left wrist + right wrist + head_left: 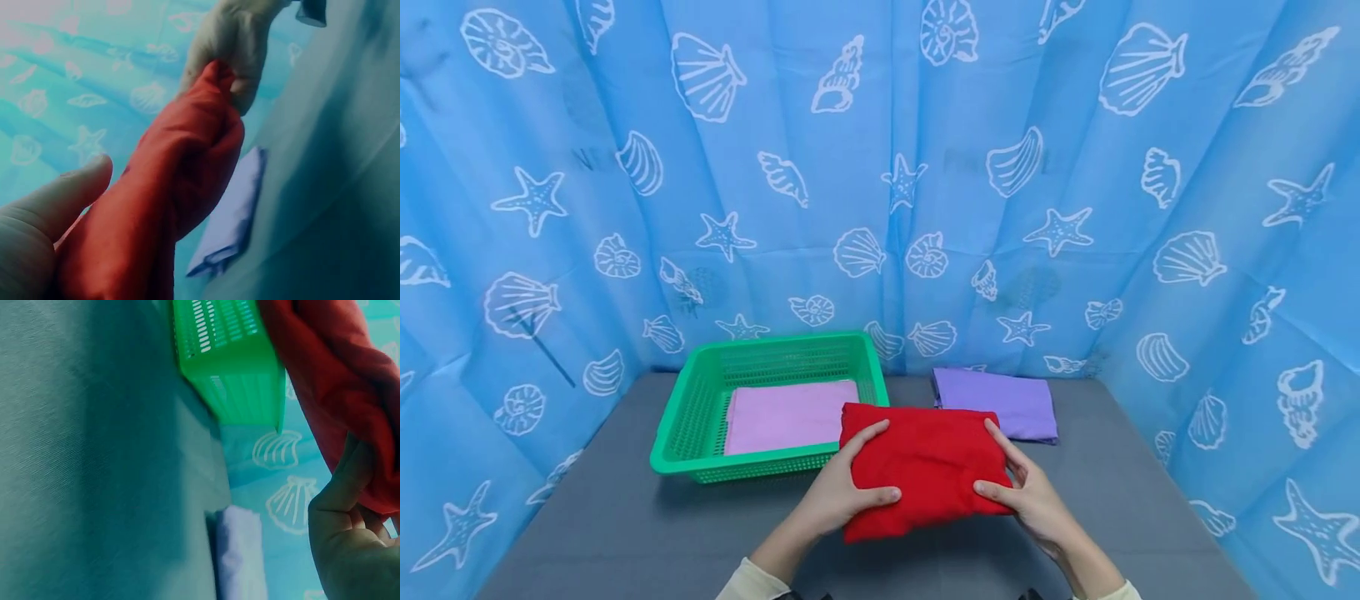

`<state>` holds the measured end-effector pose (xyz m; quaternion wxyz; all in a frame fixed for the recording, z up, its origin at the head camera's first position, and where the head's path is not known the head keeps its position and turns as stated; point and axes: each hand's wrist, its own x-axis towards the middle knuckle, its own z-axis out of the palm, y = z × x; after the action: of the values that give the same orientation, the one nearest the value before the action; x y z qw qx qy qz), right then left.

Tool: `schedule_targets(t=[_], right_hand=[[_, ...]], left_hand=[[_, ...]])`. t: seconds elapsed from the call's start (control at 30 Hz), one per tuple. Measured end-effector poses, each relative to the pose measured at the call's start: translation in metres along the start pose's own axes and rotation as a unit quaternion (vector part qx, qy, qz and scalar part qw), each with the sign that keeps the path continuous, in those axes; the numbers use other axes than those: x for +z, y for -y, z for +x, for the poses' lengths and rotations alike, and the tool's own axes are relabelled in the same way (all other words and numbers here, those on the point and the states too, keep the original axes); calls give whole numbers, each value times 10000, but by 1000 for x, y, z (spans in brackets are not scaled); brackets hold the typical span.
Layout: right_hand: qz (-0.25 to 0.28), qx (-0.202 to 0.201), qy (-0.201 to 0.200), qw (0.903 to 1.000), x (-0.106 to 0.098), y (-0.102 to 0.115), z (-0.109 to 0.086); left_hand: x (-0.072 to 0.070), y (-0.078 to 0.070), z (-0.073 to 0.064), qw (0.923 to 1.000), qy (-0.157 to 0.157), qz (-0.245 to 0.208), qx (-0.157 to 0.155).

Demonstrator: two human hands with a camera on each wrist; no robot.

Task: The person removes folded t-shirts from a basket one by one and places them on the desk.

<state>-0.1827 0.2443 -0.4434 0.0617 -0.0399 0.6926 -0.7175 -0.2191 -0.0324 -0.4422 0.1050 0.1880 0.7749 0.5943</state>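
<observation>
A folded red cloth point(928, 467) is held up off the table between both hands. My left hand point(842, 487) grips its left edge, thumb on the near face. At the right edge my right hand point(1033, 496) pinches the cloth, its thumb in front as well. The right wrist view shows the right hand point(353, 531) with its fingers around the red fabric point(350, 381). In the left wrist view the left thumb point(69, 194) lies along the bundle, whose layers look thick and soft.
Behind and left stands a green plastic basket point(673, 417) with a folded pink cloth point(790, 414) inside. A folded purple cloth point(1007, 404) lies at the back right of the grey table point(1120, 500). A blue shell-patterned curtain point(880, 200) surrounds the table's back and sides.
</observation>
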Motion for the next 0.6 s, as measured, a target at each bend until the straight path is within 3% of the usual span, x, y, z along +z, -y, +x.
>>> schedule_targets(t=[0.4, 0.6], right_hand=[[590, 474, -511, 9958, -12, -23, -22], [-114, 473, -715, 9962, -31, -28, -26]], left_hand=[[45, 29, 7, 9980, -45, 604, 188], [64, 41, 20, 9954, -74, 783, 543]])
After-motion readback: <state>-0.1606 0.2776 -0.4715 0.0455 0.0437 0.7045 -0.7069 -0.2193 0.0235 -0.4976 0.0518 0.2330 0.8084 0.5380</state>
